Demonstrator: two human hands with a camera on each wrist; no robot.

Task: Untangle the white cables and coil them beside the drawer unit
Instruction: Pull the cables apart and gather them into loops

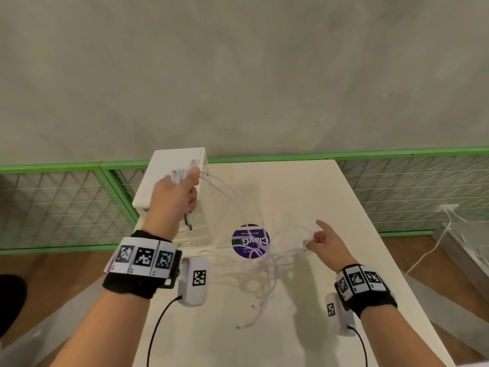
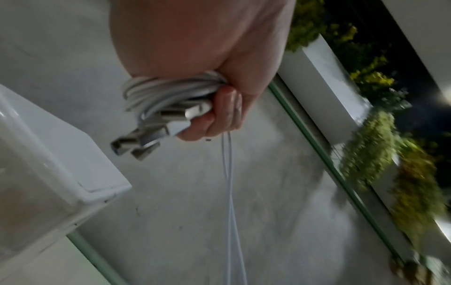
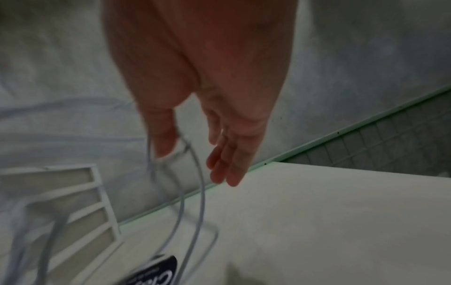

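Left hand raised over the drawer unit at the table's far-left corner, fist gripping a bundle of white cables, plug ends sticking out. Strands arc down to a loose tangle mid-table beside a purple sticker. Right hand pinches one strand between thumb and index, other fingers extended. Bare tabletop to its right.

Two hands: left, right; one drawer unit with four drawers; one bench; one round purple sticker; white cables tangled, number unclear.
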